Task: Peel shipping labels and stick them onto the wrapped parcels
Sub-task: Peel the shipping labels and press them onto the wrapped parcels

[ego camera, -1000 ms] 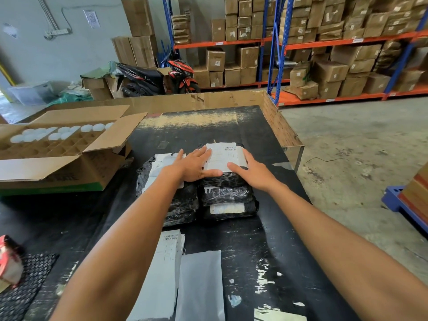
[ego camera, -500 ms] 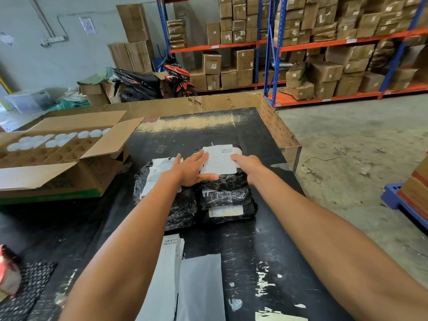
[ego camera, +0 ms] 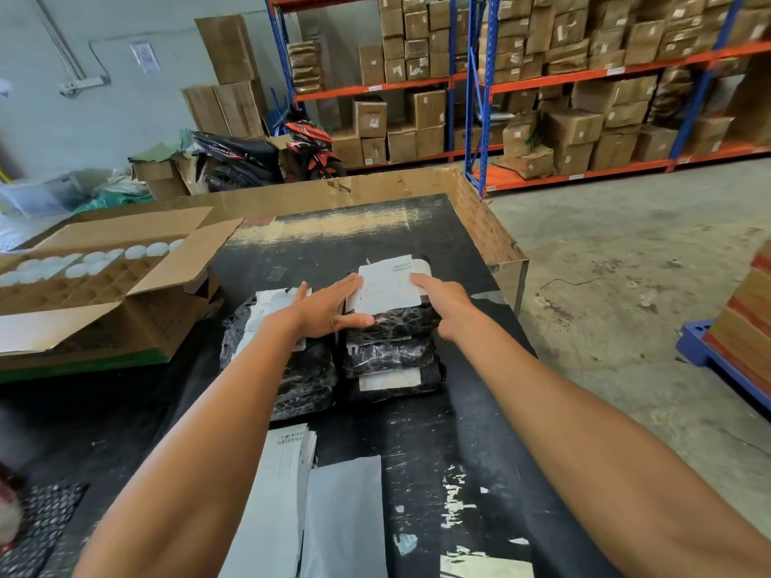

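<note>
- Our left hand (ego camera: pixel 329 304) lies flat with straight fingers against the left edge of the shipping label (ego camera: pixel 388 283), its thumb along the top parcel's (ego camera: pixel 394 321) near side.
- Our right hand (ego camera: pixel 444 298) presses the label's right edge with an extended finger; we cannot tell how the other fingers lie.
- The label sits on the top of a stack of black wrapped parcels on the black table (ego camera: pixel 417 227).
- A second parcel pile (ego camera: pixel 304 377) stands just left, touching the stack.
- A sheaf of unpeeled labels (ego camera: pixel 283 486) lies nearer us, and an open cardboard box (ego camera: pixel 137 294) sits at the left.
</note>
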Available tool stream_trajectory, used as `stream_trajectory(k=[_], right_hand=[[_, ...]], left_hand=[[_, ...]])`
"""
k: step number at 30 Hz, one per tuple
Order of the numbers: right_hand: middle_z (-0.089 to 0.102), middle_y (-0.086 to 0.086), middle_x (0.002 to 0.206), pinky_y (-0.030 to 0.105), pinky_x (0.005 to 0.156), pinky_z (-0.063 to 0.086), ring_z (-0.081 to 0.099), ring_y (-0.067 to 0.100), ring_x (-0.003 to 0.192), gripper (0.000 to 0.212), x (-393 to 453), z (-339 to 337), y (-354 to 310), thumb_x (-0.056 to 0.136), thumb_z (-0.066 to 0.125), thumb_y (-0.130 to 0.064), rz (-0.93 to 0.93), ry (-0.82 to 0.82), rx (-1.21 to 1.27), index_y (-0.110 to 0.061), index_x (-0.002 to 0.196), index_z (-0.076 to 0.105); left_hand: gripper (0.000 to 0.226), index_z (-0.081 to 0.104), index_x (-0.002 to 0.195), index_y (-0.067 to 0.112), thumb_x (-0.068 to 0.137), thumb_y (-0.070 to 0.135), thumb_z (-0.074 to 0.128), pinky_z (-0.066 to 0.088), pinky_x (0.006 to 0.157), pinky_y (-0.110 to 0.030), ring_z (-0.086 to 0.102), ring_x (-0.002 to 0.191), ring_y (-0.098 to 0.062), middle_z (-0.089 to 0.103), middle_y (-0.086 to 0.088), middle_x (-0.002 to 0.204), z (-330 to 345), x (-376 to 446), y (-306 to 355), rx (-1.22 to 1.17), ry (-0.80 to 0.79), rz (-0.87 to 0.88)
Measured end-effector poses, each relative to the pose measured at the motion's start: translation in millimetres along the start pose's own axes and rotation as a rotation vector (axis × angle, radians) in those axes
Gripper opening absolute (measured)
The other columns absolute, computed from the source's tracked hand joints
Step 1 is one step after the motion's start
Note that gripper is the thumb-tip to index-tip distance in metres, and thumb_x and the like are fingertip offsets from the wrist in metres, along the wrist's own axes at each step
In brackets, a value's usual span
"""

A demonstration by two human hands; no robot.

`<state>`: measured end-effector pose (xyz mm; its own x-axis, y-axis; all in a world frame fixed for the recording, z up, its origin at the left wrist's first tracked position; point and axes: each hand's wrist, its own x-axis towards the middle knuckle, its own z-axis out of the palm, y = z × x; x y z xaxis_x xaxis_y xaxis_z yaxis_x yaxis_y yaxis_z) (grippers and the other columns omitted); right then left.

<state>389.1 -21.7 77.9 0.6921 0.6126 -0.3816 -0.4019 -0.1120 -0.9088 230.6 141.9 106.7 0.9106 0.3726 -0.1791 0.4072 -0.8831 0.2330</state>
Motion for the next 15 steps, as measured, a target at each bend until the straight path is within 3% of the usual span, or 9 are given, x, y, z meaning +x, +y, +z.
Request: stream_trajectory(k=[4, 6, 9, 11, 12, 15], right_hand=[[0.063, 0.009, 0.137, 0.058, 0.108, 0.046, 0.062, 0.034, 0.122, 0.108, 48, -60, 17, 0.042, 0.090, -0.055, 0.018, -0.009, 0.057, -0.017, 0.137, 0.056], [0.065, 0.007, 0.136, 0.060, 0.106, 0.048, 0.064, 0.033, 0.119, 0.107, 55, -89, 20, 0.042, 0.095, -0.056, 0.035, 0.011, 0.073, -0.022, 0.136, 0.057], [0.075, 0.012, 0.113, 0.050, 0.100, 0.054, 0.070, 0.032, 0.105, 0.037, -13, -104, 3, 0.085, 0.078, -0.035, 0.038, 0.055, 0.140, -0.015, 0.114, 0.067], [0.076, 0.014, 0.106, 0.049, 0.097, 0.055, 0.071, 0.033, 0.102, 0.022, -28, -122, 5, 0.093, 0.070, -0.027, 0.043, 0.103, 0.210, -0.013, 0.109, 0.066], [0.076, 0.013, 0.106, 0.049, 0.097, 0.056, 0.071, 0.033, 0.102, 0.028, -26, -133, 10, 0.089, 0.074, -0.028, 0.034, 0.120, 0.239, -0.014, 0.112, 0.066], [0.076, 0.010, 0.113, 0.057, 0.096, 0.055, 0.071, 0.034, 0.106, 0.074, 11, -166, 39, 0.055, 0.089, -0.039, 0.032, 0.167, 0.193, -0.019, 0.122, 0.065]], left_hand=[[0.091, 0.004, 0.158, 0.043, 0.079, 0.088, 0.010, -0.024, 0.113, -0.061, 0.016, 0.153, -0.019, 0.023, 0.012, 0.164, 7, 6, 22, -0.043, -0.050, -0.074], [0.079, 0.006, 0.158, 0.041, 0.089, 0.078, 0.003, -0.028, 0.112, -0.059, 0.017, 0.153, -0.019, 0.030, 0.007, 0.162, 16, 13, 40, -0.034, -0.030, -0.105], [0.072, 0.008, 0.160, 0.031, 0.098, 0.067, 0.006, -0.019, 0.117, -0.058, 0.009, 0.155, -0.018, 0.014, 0.003, 0.167, 40, 31, 69, 0.010, 0.000, -0.133], [0.068, 0.005, 0.160, 0.029, 0.102, 0.062, 0.009, -0.010, 0.120, -0.058, -0.001, 0.155, -0.022, -0.001, 0.002, 0.168, 59, 40, 82, 0.017, 0.010, -0.177], [0.067, 0.002, 0.160, 0.029, 0.102, 0.061, 0.010, -0.009, 0.121, -0.058, -0.006, 0.155, -0.024, -0.006, 0.002, 0.168, 68, 42, 86, 0.019, 0.017, -0.199], [0.067, -0.002, 0.160, 0.032, 0.101, 0.062, 0.011, -0.008, 0.121, -0.057, -0.011, 0.154, -0.026, -0.012, 0.003, 0.167, 83, 41, 87, 0.053, 0.072, -0.222]])
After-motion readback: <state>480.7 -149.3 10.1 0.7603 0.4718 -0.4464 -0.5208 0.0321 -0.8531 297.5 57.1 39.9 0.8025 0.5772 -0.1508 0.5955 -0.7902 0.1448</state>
